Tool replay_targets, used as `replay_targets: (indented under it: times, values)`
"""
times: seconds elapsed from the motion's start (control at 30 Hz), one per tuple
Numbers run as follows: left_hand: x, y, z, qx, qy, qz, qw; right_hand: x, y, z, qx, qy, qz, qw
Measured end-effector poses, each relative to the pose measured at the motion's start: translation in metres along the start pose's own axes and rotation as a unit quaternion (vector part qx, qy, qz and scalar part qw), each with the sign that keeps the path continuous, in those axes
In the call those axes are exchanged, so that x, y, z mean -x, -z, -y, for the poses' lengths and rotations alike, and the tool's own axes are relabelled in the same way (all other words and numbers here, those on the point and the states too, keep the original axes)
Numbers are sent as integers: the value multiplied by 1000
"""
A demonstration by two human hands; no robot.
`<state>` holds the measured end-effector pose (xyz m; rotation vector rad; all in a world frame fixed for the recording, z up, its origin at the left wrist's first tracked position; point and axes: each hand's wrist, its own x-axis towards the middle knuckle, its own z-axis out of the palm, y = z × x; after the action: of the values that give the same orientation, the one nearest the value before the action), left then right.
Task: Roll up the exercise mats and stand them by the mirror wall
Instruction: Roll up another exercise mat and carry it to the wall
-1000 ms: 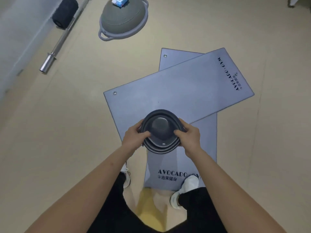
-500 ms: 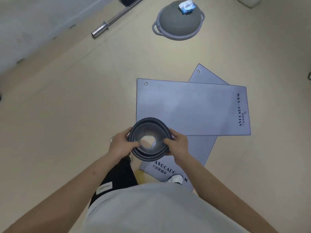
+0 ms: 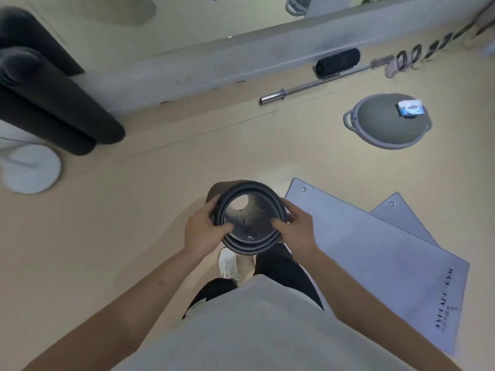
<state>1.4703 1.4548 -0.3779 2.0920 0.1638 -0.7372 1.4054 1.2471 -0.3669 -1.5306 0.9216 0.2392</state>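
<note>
Rolled exercise mat (image 3: 251, 223) at frame centre, held chest-high over the feet, seen end-on. Left hand (image 3: 202, 227) and right hand (image 3: 296, 226) clamp opposite sides of the top rim, thumbs hooked inside the tube and fingers curled round the outside. This is probably to stop the coil springing loose while it is carried. The roll's long axis runs near vertical, open end up at the camera, lower end tipped toward the upper frame, with floor visible through the bore. Two dark rolls (image 3: 53, 103) stand upper left by the mirror wall (image 3: 107, 22), the likely drop spot. Two flat mats (image 3: 375, 258) lie overlapped at right, unrolled.
</note>
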Motion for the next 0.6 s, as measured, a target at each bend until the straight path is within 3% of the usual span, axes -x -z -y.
replay_targets:
  times: [0.47,0.6]
  values:
    - [-127,101,-75,74,94,-132,984,-173,-92,172,64,28,207,976]
    - [-162,127,-90,99,114,-169,974,-213,-124,217,104,29,232,967]
